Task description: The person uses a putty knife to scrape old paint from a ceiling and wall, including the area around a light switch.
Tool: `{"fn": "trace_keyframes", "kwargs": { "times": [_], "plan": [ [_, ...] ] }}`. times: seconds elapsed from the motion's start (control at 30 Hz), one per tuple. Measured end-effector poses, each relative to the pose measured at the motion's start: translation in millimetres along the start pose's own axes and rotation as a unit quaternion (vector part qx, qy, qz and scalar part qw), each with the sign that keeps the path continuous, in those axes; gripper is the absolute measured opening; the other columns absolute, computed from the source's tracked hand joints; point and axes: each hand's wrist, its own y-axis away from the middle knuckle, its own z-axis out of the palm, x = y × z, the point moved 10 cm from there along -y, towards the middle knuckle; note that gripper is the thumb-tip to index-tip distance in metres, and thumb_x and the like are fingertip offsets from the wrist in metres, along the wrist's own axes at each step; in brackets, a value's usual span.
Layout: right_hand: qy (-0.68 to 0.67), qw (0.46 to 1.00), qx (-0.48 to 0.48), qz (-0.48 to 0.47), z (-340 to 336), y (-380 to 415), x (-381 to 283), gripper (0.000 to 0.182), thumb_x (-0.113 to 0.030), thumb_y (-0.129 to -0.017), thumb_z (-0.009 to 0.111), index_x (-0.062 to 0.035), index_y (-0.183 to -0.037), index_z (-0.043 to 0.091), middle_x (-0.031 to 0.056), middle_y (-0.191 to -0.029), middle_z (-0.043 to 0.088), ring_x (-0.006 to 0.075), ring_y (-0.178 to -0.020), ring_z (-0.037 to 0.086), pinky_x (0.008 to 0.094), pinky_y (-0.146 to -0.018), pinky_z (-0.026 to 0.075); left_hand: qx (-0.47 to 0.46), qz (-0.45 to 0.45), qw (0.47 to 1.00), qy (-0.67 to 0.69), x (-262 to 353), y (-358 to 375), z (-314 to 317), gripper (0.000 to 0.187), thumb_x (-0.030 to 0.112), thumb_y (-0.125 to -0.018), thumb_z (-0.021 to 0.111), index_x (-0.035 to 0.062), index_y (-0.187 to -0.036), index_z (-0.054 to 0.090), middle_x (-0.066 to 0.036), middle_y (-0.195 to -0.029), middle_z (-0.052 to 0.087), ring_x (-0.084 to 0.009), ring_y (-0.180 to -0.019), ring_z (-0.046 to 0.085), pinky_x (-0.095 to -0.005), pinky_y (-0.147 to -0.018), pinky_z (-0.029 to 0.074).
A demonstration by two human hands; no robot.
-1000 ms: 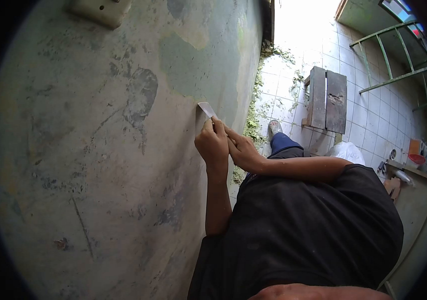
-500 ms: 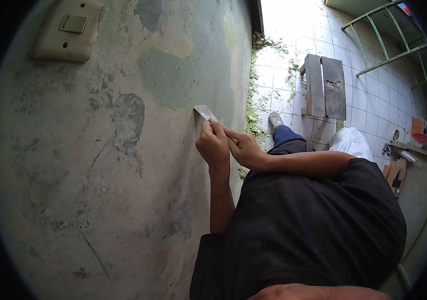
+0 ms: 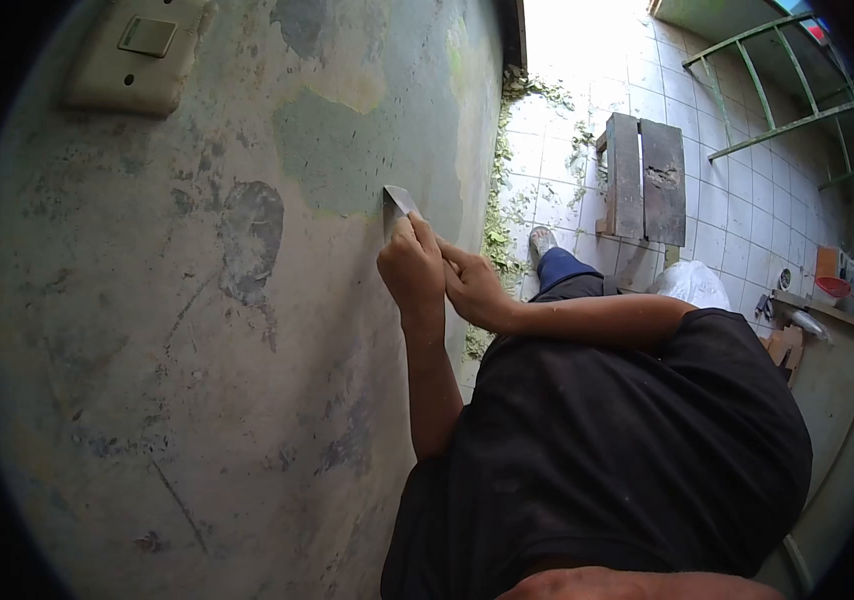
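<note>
My left hand (image 3: 412, 265) is closed around a scraper (image 3: 398, 201), whose flat metal blade sticks out above the fingers. The blade's edge lies against the wall (image 3: 227, 400), at the lower border of a grey-green patch (image 3: 337, 160). Close beside it, my right hand (image 3: 479, 290) is also closed, its fingers pressed to the scraper's lower end by the left hand. Both fists hide the handle.
A light switch (image 3: 147, 38) sits on the wall at upper left. Flakes of paint (image 3: 497, 240) litter the tiled floor along the wall. A wooden stool (image 3: 642, 180), a white plastic bag (image 3: 692, 283) and a green metal frame (image 3: 782, 125) stand to the right.
Both hands and the scraper have moved slightly up and left along the wall, with the blade now a little further into the grey-green patch. The view has shifted slightly.
</note>
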Motion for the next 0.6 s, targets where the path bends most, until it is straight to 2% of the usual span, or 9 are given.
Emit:
{"fn": "trace_keyframes", "kwargs": {
  "times": [0.1,0.13,0.17,0.23,0.43,0.6],
  "plan": [
    [0.037,0.998,-0.032,0.024,-2,13,-19,0.051,-0.011,-0.102,0.052,-0.0080,-0.153,0.052,0.0286,-0.090,0.067,0.0223,-0.072,0.062,0.0375,-0.077,0.053,-0.010,-0.001,1.000,-0.008,1,4,-5,0.036,0.016,-0.105,0.058,-0.0018,-0.074,0.058,-0.025,-0.067,0.064,-0.0440,-0.063,0.068,-0.0494,-0.054,0.051],
    [0.064,0.996,-0.046,0.031,-1,16,-14,0.051,-0.010,-0.102,0.052,-0.0076,-0.153,0.051,0.0302,-0.094,0.068,0.0308,-0.076,0.069,0.0395,-0.079,0.054,-0.017,-0.009,1.000,-0.011,-2,10,-5,0.036,0.016,-0.105,0.058,-0.0018,-0.074,0.058,-0.025,-0.067,0.064,-0.0439,-0.063,0.068,-0.0492,-0.053,0.051],
    [0.062,0.996,-0.046,0.034,-1,19,-10,0.051,-0.010,-0.102,0.052,-0.0076,-0.153,0.051,0.0302,-0.094,0.068,0.0308,-0.076,0.069,0.0395,-0.079,0.054,-0.020,-0.010,1.000,-0.012,-3,15,-4,0.036,0.016,-0.105,0.058,-0.0018,-0.074,0.058,-0.025,-0.067,0.064,-0.0439,-0.063,0.068,-0.0492,-0.053,0.051],
    [0.043,0.998,-0.050,0.001,1,24,-11,0.052,-0.010,-0.101,0.053,-0.0072,-0.153,0.050,0.0311,-0.099,0.068,0.0397,-0.084,0.072,0.0416,-0.081,0.054,-0.009,-0.043,0.999,0.021,-12,26,-4,0.035,0.016,-0.105,0.059,-0.0020,-0.074,0.058,-0.025,-0.068,0.064,-0.0436,-0.062,0.067,-0.0493,-0.052,0.050],
    [0.049,0.997,-0.051,0.002,3,23,-13,0.054,-0.009,-0.100,0.054,-0.0075,-0.154,0.049,0.0315,-0.103,0.069,0.0443,-0.091,0.071,0.0422,-0.084,0.054,0.007,-0.044,0.998,0.050,-12,24,-8,0.035,0.015,-0.104,0.060,-0.0015,-0.074,0.058,-0.023,-0.068,0.064,-0.0432,-0.060,0.066,-0.0497,-0.052,0.048],
    [0.048,0.998,-0.040,-0.010,6,12,-13,0.055,-0.010,-0.100,0.053,-0.0069,-0.154,0.049,0.0317,-0.102,0.069,0.0434,-0.089,0.071,0.0422,-0.083,0.055,0.010,-0.020,1.000,0.017,-13,11,-3,0.036,0.016,-0.105,0.059,-0.0011,-0.073,0.057,-0.023,-0.067,0.064,-0.0438,-0.061,0.066,-0.0501,-0.052,0.048]
  ]
}}
